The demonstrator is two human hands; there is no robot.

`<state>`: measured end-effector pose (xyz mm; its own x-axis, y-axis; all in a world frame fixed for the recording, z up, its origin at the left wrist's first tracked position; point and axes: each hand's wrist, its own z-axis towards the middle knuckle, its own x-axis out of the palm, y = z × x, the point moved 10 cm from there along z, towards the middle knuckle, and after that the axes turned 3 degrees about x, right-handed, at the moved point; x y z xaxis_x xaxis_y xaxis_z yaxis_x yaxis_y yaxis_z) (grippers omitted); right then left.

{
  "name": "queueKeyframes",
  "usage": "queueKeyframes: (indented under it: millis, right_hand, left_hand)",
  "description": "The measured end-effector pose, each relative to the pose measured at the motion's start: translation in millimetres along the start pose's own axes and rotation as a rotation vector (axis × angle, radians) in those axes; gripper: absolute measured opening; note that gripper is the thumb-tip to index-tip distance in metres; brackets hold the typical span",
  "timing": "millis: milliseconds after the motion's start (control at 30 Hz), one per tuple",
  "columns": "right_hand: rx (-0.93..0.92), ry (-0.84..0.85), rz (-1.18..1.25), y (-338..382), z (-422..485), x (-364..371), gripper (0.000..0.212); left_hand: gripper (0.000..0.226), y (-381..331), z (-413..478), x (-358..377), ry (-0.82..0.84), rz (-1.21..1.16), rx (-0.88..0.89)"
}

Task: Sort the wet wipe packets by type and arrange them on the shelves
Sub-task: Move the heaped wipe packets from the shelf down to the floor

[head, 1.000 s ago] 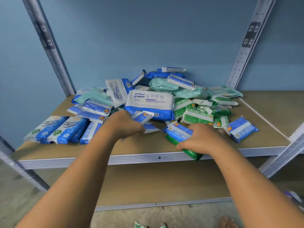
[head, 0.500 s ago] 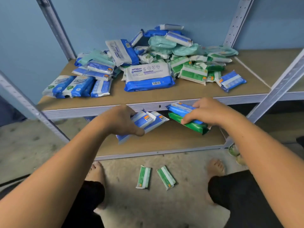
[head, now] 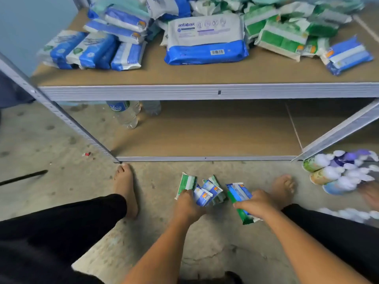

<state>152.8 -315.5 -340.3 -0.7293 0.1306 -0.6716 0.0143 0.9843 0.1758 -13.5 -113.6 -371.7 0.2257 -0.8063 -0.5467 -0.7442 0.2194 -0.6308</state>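
Down at floor level, the left hand point(head: 187, 207) had its fingers curled round a few small blue packets point(head: 203, 196), while its fingertips touched a green packet point(head: 185, 183) lying on the concrete floor point(head: 164, 238). The right hand point(head: 256, 203) gripped a pair of packets point(head: 239, 191), a blue one lying on a green one, with its thumb clamped across the top. Another loose packet point(head: 214, 181) lay between the two hands, partly hidden by what the left one held.

The likeliest trouble, I judged, was an overfull left hand. Gathering the green packet on top of the blue ones could let the smooth wrappers slide and spill, and it would mix two types in a single grasp. The right pair looked only pinched at one end, so a quick lift might let the lower green one slip out.

Bare feet stood close on either side of the packets, the left foot point(head: 125, 187) beside the slanted shelf post point(head: 61, 115) and the right foot point(head: 283, 187) near another post point(head: 338, 132), so sideways room was tight. Straight ahead, the lower shelf point(head: 205, 140) offered wide open board past its thin front rim, with only water bottles point(head: 125, 113) at its back left. The upper shelf point(head: 205, 92) jutted out overhead under a heap of unsorted packets point(head: 205, 37); rising carelessly could knock its metal edge. Blurred, colourful things lay at the right edge; I could not tell what they were.
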Motion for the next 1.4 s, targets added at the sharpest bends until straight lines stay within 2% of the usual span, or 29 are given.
queueKeyframes:
  millis: [167,300,367,467,600,700,767,867,967,1100,1233,1400]
  right_hand:
    - [-0.015,0.005,-0.250,-8,21,35,0.043]
    - [0.000,0.008,-0.279,-10,39,55,0.041]
    - [-0.013,0.004,-0.272,-11,46,67,0.046]
    - [-0.043,-0.107,-0.310,-8,54,65,0.060]
    - [-0.046,-0.223,-0.279,-6,72,54,0.060]
    - [-0.028,-0.286,-0.281,-9,83,52,0.065]
    - [-0.024,-0.320,-0.279,-12,88,53,0.068]
    - [-0.016,-0.293,-0.250,-18,97,60,0.078]
    - [-0.017,-0.212,-0.254,-20,99,66,0.078]
    - [-0.064,-0.220,-0.251,-4,87,48,0.060]
    - [-0.149,-0.255,-0.195,21,64,18,0.046]
    - [-0.295,-0.407,-0.042,66,16,-69,0.051]
  left_hand:
    - [0.044,44,19,33,0.023,0.136,-0.005]
    - [0.043,61,25,47,0.058,0.138,-0.057]
    - [0.048,64,27,51,0.054,0.115,-0.070]
    - [0.053,65,35,47,-0.022,0.041,-0.043]
    - [0.052,69,59,40,-0.087,0.106,-0.027]
    - [0.064,52,73,32,-0.133,0.125,0.028]
    - [0.080,46,82,33,-0.146,0.071,0.034]
    - [0.096,43,93,40,-0.143,0.056,0.041]
    - [0.083,47,96,50,-0.048,0.182,0.037]
    - [0.058,40,90,36,-0.060,0.195,0.018]
    - [0.064,-1,80,12,-0.059,0.202,0.096]
    - [0.063,-109,57,-30,-0.136,0.206,0.331]
